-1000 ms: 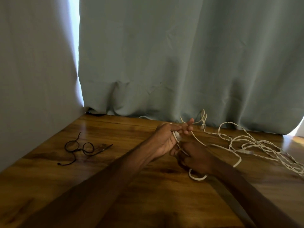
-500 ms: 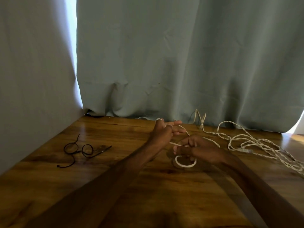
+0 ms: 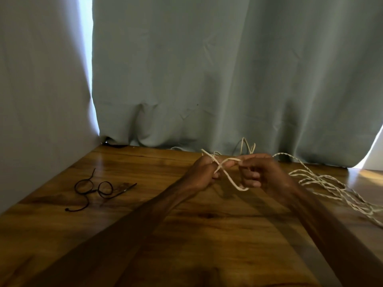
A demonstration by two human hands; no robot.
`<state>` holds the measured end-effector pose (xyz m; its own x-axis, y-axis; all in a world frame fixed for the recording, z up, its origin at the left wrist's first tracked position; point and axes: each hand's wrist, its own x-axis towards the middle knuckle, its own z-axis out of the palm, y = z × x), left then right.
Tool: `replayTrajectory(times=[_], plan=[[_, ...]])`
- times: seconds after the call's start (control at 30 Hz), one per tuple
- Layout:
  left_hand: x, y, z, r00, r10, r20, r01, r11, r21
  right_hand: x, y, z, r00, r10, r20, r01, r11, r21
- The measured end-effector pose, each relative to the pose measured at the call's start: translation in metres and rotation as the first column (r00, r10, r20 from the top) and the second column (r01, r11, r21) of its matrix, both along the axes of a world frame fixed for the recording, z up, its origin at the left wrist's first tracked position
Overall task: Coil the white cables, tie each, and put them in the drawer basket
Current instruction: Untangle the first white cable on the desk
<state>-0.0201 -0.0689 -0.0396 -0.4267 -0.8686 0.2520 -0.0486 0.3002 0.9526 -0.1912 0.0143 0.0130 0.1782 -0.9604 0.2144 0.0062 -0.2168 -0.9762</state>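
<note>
Over the wooden table (image 3: 186,235), the left hand (image 3: 202,172) curls its fingers round a strand of the white cable (image 3: 230,180), and the right hand (image 3: 263,175), fingers also curled, pinches the same cable, so a small loop hangs just below and between the two sets of fingers. A short end pokes up above the left fingers, and the twisted remainder trails onto the table to the right of the right fingers. Dark spectacles (image 3: 93,190) lie well left of the left fingers, and a curtain (image 3: 207,79) hangs beyond both hands
</note>
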Motion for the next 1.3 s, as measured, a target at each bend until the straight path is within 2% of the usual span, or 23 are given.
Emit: replayTrajectory(times=[0.1, 0.2, 0.23, 0.3, 0.37, 0.5, 0.57, 0.6, 0.63, 0.7, 0.73, 0.77, 0.83, 0.87, 0.9, 0.93, 0.97, 1.0, 1.03, 1.07, 1.13, 1.2, 1.3], plan=[[0.003, 0.014, 0.006, 0.993, -0.115, -0.010, 0.115, 0.985, 0.126, -0.013, -0.002, 0.003, 0.941, -0.175, -0.291, 0.129, 0.977, -0.172], [0.001, 0.023, 0.012, 0.975, -0.191, 0.114, 0.166, 0.966, 0.200, -0.021, -0.001, 0.006, 0.757, -0.438, -0.485, 0.165, 0.846, -0.506], [-0.001, 0.023, 0.013, 0.966, -0.214, 0.146, 0.174, 0.953, 0.246, -0.025, -0.001, 0.007, 0.686, -0.511, -0.518, 0.141, 0.792, -0.594], [-0.003, 0.022, 0.017, 0.946, -0.284, 0.155, 0.211, 0.904, 0.371, -0.032, -0.001, 0.007, 0.601, -0.585, -0.545, 0.117, 0.739, -0.664], [-0.004, 0.022, 0.020, 0.921, -0.371, 0.114, 0.282, 0.841, 0.461, -0.040, -0.002, 0.007, 0.549, -0.629, -0.550, 0.140, 0.718, -0.682], [-0.004, 0.030, 0.030, 0.824, -0.566, -0.013, 0.496, 0.710, 0.500, -0.051, -0.006, 0.004, 0.479, -0.673, -0.563, 0.121, 0.686, -0.717], [-0.002, 0.035, 0.036, 0.760, -0.641, -0.106, 0.602, 0.634, 0.485, -0.053, -0.009, 0.002, 0.539, -0.627, -0.562, 0.164, 0.733, -0.660], [0.000, 0.036, 0.039, 0.734, -0.655, -0.181, 0.650, 0.598, 0.470, -0.051, -0.008, 0.002, 0.624, -0.569, -0.536, 0.205, 0.781, -0.590], [0.002, 0.036, 0.043, 0.704, -0.657, -0.270, 0.695, 0.561, 0.449, -0.048, -0.005, 0.005, 0.742, -0.488, -0.460, 0.251, 0.838, -0.484], [0.006, 0.033, 0.047, 0.648, -0.634, -0.422, 0.760, 0.504, 0.410, -0.046, 0.001, 0.010, 0.941, -0.302, -0.155, 0.262, 0.936, -0.234], [0.007, 0.031, 0.046, 0.635, -0.617, -0.465, 0.773, 0.498, 0.394, -0.045, 0.002, 0.012, 0.980, -0.200, 0.023, 0.201, 0.970, -0.140], [0.008, 0.027, 0.044, 0.628, -0.603, -0.491, 0.778, 0.501, 0.379, -0.047, 0.001, 0.013, 0.981, -0.109, 0.163, 0.122, 0.990, -0.070], [0.009, 0.023, 0.041, 0.617, -0.585, -0.527, 0.785, 0.505, 0.359, -0.051, -0.003, 0.012, 0.948, 0.018, 0.318, -0.022, 1.000, 0.008], [0.010, 0.022, 0.041, 0.607, -0.583, -0.540, 0.792, 0.500, 0.350, -0.055, -0.006, 0.011, 0.943, 0.027, 0.332, -0.040, 0.999, 0.031], [0.012, 0.022, 0.042, 0.594, -0.588, -0.550, 0.801, 0.495, 0.336, -0.058, -0.008, 0.010, 0.959, -0.006, 0.285, -0.006, 0.999, 0.042], [0.014, 0.022, 0.044, 0.582, -0.597, -0.553, 0.809, 0.494, 0.319, -0.062, -0.010, 0.007, 0.985, -0.087, 0.149, 0.086, 0.996, 0.014], [0.015, 0.023, 0.045, 0.579, -0.605, -0.547, 0.810, 0.505, 0.299, -0.066, -0.013, 0.003, 0.977, -0.203, -0.059, 0.200, 0.978, -0.061], [0.016, 0.024, 0.046, 0.583, -0.611, -0.535, 0.805, 0.524, 0.279, -0.067, -0.014, -0.002, 0.908, -0.320, -0.272, 0.283, 0.944, -0.169], [0.015, 0.024, 0.046, 0.586, -0.612, -0.530, 0.799, 0.543, 0.257, -0.064, -0.015, -0.006, 0.810, -0.406, -0.423, 0.309, 0.909, -0.280], [0.014, 0.024, 0.045, 0.583, -0.601, -0.546, 0.796, 0.556, 0.239, -0.059, -0.017, -0.012, 0.732, -0.433, -0.526, 0.266, 0.892, -0.364], [0.012, 0.019, 0.041, 0.564, -0.529, -0.634, 0.791, 0.568, 0.229, -0.040, -0.018, -0.018, 0.620, -0.367, -0.693, 0.089, 0.911, -0.403], [0.013, 0.012, 0.037, 0.585, -0.420, -0.694, 0.745, 0.617, 0.254, -0.019, -0.014, -0.021, 0.530, -0.265, -0.806, -0.037, 0.942, -0.334], [0.014, 0.007, 0.032, 0.618, -0.294, -0.729, 0.648, 0.716, 0.261, 0.005, -0.009, -0.027, 0.511, -0.130, -0.850, -0.139, 0.963, -0.230]])
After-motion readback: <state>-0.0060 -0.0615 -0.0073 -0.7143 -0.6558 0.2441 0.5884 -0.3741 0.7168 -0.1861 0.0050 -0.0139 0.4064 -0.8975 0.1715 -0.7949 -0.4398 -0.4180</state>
